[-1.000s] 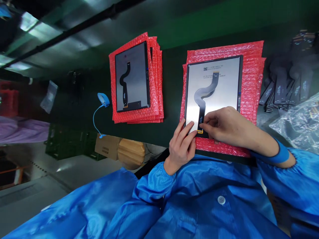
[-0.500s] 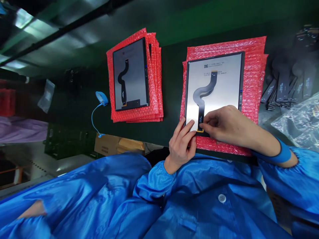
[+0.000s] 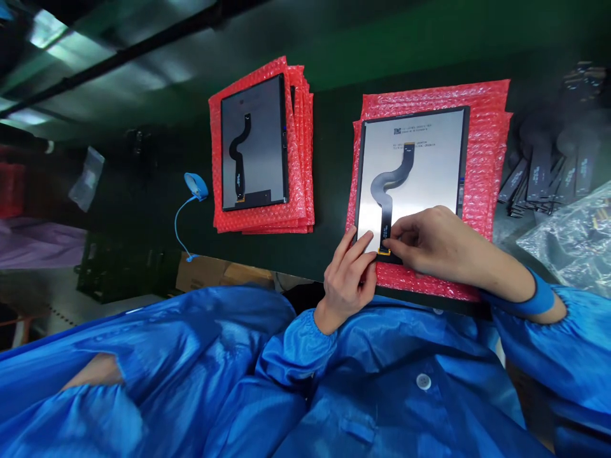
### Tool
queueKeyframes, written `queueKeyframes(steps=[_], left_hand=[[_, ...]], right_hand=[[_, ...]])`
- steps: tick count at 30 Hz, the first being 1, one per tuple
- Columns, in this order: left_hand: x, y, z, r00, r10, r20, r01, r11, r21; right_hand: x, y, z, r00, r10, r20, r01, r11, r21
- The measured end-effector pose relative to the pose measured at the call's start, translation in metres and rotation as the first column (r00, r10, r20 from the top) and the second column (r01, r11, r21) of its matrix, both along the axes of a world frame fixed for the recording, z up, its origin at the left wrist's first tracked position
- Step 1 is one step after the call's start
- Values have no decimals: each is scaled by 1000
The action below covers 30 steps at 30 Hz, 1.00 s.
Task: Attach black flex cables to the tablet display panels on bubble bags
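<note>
A display panel (image 3: 429, 184) lies silver back up on a stack of red bubble-wrap bags (image 3: 482, 165). Across its back runs a black S-shaped flex cable (image 3: 386, 184), whose lower end with a gold edge sits at the panel's near side. My right hand (image 3: 429, 245) pinches that lower end between thumb and forefinger; a blue band is round the wrist. My left hand (image 3: 351, 273) rests with its fingers apart on the panel's near left corner, beside the cable end.
Left of it, a second panel (image 3: 258, 152) with a flex cable lies on another stack of red bubble-wrap bags (image 3: 298, 191). Loose flex cables (image 3: 539, 165) and a clear plastic bag (image 3: 573, 242) are at right. A blue wrist strap (image 3: 195, 186) lies at left. Another person's blue sleeve (image 3: 95, 413) shows lower left.
Both hands keep nearly the same place on the panel and cable. The view has shifted slightly, and the other person's arm at lower left has moved to the right.
</note>
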<state>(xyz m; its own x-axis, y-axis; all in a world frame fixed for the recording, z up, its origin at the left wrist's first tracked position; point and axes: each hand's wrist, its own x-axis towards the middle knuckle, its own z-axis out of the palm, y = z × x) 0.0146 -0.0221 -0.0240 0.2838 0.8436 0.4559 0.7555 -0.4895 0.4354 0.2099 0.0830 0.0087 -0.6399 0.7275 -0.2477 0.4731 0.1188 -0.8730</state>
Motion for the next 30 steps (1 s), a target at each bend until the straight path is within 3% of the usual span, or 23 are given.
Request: queueKeyframes(steps=[17, 30], left_hand=[[-2, -1, -5, 1000, 10, -3, -10, 1000, 11], [-1, -6, -2, 1000, -14, -27, 15, 1000, 11]], right_hand=[[-1, -2, -12, 998, 44, -51, -44, 999, 2], [3, -5, -3, 993, 120, 10, -120, 993, -3]])
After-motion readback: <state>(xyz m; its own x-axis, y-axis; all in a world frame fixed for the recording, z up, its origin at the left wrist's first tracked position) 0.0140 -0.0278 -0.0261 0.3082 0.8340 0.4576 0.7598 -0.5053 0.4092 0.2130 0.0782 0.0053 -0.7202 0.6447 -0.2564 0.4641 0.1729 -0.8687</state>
